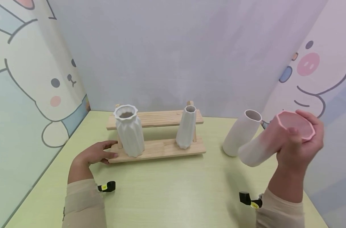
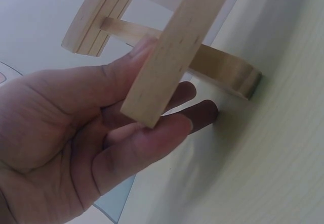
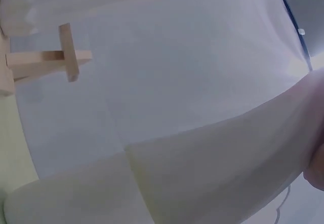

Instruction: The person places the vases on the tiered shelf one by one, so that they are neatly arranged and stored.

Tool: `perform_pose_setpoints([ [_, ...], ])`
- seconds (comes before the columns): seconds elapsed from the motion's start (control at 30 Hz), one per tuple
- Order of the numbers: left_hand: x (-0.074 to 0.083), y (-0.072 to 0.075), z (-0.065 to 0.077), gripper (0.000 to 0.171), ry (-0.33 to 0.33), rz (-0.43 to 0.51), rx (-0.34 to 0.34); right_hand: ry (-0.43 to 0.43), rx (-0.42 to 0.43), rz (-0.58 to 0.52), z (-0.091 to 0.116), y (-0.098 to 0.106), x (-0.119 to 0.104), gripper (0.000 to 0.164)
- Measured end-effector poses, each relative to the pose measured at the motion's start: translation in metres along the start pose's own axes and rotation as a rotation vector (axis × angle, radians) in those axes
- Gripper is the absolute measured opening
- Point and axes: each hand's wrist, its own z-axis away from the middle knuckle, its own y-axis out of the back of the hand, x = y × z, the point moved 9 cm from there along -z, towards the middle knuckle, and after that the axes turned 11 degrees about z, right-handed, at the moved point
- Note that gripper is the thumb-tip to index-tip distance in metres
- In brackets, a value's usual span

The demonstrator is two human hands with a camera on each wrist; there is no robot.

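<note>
My left hand grips the left end of the lower board of a two-tier wooden shelf; the left wrist view shows thumb and fingers around the board end. In my right hand is a pink-and-white vase, held tilted above the table, its wide pink rim toward the head camera. Only a bit of that hand shows at the right wrist view's edge, beside the held vase. A wide white fluted vase and a narrow white vase stand on the lower board.
A plain white vase stands on the pale green table, right of the shelf and just behind the held vase. The upper board runs behind the two shelf vases. Cloth walls with cartoon animals surround the table.
</note>
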Motion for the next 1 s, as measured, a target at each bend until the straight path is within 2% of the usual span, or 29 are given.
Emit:
perform_pose_setpoints([
  [0.17, 0.001, 0.0, 0.001, 0.09, 0.003, -0.013, 0.003, -0.035, -0.075, -0.036, 0.011, -0.02, 0.007, 0.044],
  [0.53, 0.001, 0.0, 0.001, 0.089, 0.002, -0.002, 0.002, -0.125, -0.301, -0.072, 0.044, -0.057, 0.042, 0.044],
  [0.83, 0.001, 0.001, 0.001, 0.089, -0.001, -0.01, 0.008, -0.144, -0.436, 0.016, 0.072, -0.081, 0.054, 0.042],
  [1.0, 0.002, 0.0, 0.001, 0.088, -0.001, -0.014, 0.008, -0.158, -0.513, 0.016, 0.088, -0.093, 0.058, 0.049],
])
